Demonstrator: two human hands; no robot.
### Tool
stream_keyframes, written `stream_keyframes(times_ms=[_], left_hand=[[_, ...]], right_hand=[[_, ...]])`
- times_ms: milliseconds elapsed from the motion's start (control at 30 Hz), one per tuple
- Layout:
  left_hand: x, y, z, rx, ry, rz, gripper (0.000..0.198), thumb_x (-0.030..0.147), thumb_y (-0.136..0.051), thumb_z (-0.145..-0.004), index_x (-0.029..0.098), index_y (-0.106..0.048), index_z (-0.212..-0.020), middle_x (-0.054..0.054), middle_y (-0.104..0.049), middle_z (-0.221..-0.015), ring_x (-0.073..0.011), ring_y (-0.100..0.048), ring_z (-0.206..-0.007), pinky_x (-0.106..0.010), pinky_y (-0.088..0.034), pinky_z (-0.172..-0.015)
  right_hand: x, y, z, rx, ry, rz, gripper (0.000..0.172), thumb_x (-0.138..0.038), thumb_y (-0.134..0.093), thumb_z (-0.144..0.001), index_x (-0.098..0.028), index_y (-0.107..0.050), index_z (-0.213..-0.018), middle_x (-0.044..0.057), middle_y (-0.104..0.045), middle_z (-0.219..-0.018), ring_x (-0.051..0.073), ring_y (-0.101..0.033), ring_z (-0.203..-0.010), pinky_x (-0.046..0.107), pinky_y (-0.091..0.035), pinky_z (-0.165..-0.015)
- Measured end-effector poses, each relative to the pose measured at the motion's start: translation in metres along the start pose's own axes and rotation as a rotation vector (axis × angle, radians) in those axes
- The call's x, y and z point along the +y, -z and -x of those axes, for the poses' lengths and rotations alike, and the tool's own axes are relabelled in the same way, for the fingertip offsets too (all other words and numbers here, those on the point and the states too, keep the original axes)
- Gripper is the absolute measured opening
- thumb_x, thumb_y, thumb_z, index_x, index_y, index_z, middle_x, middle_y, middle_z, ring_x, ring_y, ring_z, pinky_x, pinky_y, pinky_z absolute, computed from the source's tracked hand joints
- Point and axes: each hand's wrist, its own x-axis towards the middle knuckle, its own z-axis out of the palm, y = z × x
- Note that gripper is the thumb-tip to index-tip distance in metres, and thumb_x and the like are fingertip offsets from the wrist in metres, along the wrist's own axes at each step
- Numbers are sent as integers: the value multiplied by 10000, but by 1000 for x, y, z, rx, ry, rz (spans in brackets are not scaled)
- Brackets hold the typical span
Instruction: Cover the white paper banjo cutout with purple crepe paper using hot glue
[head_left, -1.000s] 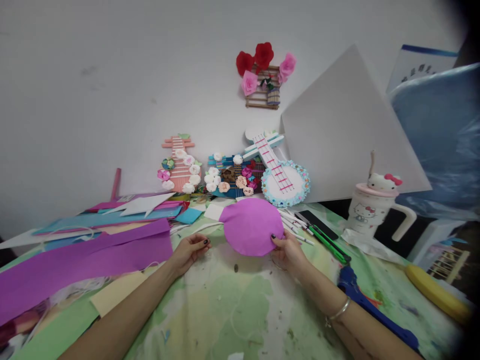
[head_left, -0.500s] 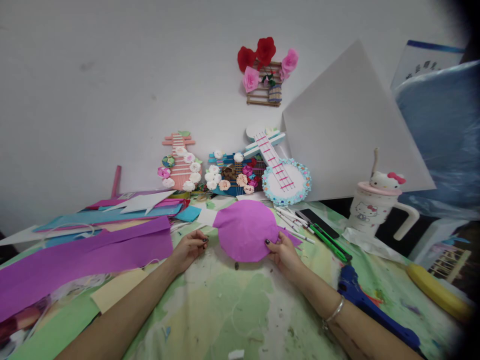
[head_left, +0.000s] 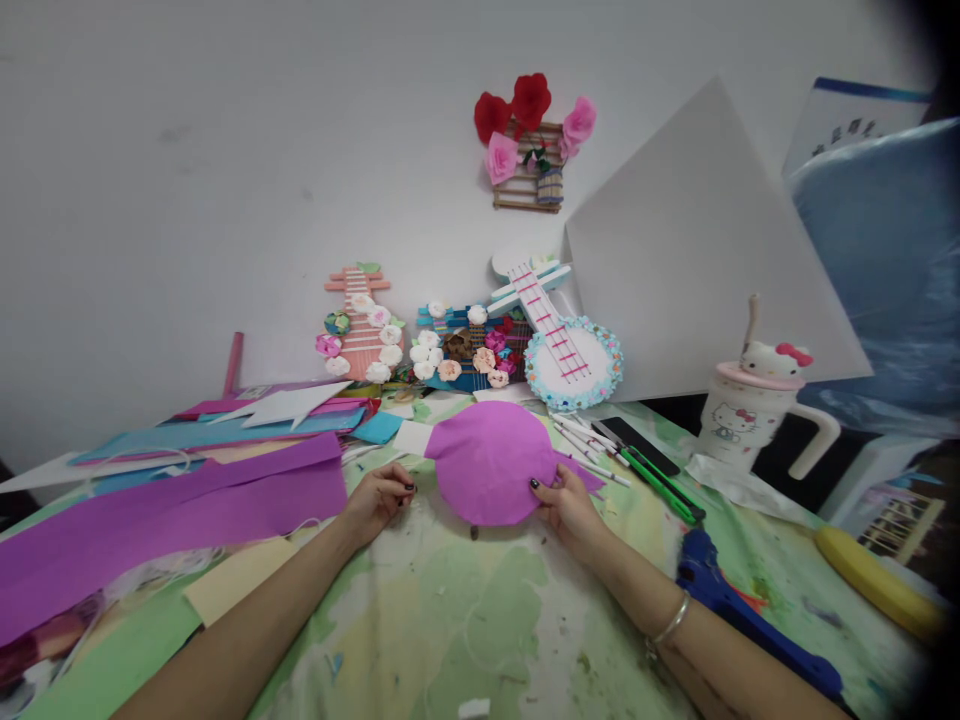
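Note:
A round piece covered in purple paper is held just above the table, with a white tab sticking out at its left. My right hand grips its lower right edge, thumb on the front face and fingers behind. To the left of it, apart from the disc, my left hand is closed, thumb and fingertips pressed together; whatever may be between them is too small to make out. Beyond the disc's right edge lie several thin white sticks.
Purple paper sheets lie at left. A green utility knife, a black phone, a blue glue gun and a yellow banana-shaped thing lie at right, near a lidded cup. Decorated paper instruments lean on the wall.
Almost nothing differs. Both hands and the purple disc keep their places, apart from a very slight shift of the view.

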Motion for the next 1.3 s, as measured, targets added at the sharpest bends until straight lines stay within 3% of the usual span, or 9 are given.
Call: stream_keyframes(times_ms=[467, 833, 1300], left_hand=[[2, -3, 2, -5, -13, -70, 142, -29, -595, -471, 107, -591, -514, -17, -595, -488, -95, -512, -372, -177, -353, -388], [-6, -1, 1, -23, -60, -72, 200, 115, -810, -551, 105, -647, -665, -44, -672, -671, -101, -613, -561, -166, -464, -524], [-5, -1, 1, -42, -48, -52, 221, 93, -819, -501, 105, -651, -645, -40, -669, -670, -120, -626, -592, -180, -487, -549]], right_hand=[[1, -1, 0, -4, -4, -2, 470, -133, -744, -544, -226, -537, -956, 0, -695, -813, 196, -661, -676, 324, -553, -585], [1, 0, -1, 9, -3, 5, 449, -119, -732, -552, -216, -537, -944, 1, -692, -806, 191, -657, -671, 323, -547, -593], [3, 1, -2, -4, -4, 4, 425, -120, -724, -566, -221, -542, -937, -1, -693, -806, 194, -658, -679, 329, -549, -596]])
